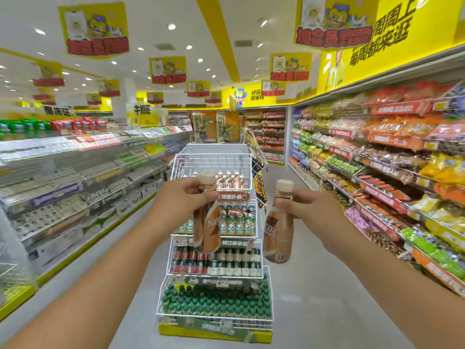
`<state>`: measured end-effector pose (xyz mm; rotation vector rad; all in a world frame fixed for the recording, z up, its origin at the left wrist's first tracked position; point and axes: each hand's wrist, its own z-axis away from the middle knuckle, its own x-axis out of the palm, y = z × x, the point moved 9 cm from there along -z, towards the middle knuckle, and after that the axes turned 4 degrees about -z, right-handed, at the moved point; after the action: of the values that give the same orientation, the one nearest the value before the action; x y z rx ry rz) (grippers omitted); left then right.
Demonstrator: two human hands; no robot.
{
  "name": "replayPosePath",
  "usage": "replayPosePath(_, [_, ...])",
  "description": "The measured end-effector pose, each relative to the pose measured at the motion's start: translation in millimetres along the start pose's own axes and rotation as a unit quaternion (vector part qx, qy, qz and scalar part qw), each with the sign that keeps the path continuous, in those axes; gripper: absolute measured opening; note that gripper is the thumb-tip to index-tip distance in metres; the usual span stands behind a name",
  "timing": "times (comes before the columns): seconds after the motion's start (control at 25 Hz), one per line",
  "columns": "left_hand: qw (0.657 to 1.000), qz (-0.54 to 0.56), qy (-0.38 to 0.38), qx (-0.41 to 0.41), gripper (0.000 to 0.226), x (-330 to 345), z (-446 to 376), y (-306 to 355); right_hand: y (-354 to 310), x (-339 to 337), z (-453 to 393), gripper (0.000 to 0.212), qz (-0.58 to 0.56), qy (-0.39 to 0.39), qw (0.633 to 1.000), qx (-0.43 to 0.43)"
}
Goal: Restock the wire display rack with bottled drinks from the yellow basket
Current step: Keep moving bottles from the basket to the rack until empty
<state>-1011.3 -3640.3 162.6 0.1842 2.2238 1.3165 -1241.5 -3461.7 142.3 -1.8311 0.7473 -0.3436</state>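
Straight ahead in the aisle stands the white wire rack, its tiers stepping down toward the floor. Its top basket holds only a few small bottles along the front right, with open wire room behind and to the left of them. Lower tiers are packed with rows of bottles, green-capped ones at the bottom. Up in front of the top tier, the left hand grips a brown coffee bottle round its neck, cap up. Beside the rack's right edge, the right hand clasps a second coffee bottle near its shoulder, also upright. Both bottles hang clear of the wire. Grey floor lies open on either side of the rack, between stocked shelves on the left and snack shelves on the right.
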Motion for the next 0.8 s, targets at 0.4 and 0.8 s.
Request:
replayPosePath(0.4, [0.999, -0.019, 0.026, -0.039, 0.021, -32, -136, -105, 88, 75, -156, 0.016, 0.016, -0.049, 0.998, 0.029])
replayPosePath(0.8, [0.997, -0.011, 0.067, -0.029, 0.017, -22, -353, -165, 146, 94, -387, 0.016, 0.021, -0.056, 0.998, -0.014])
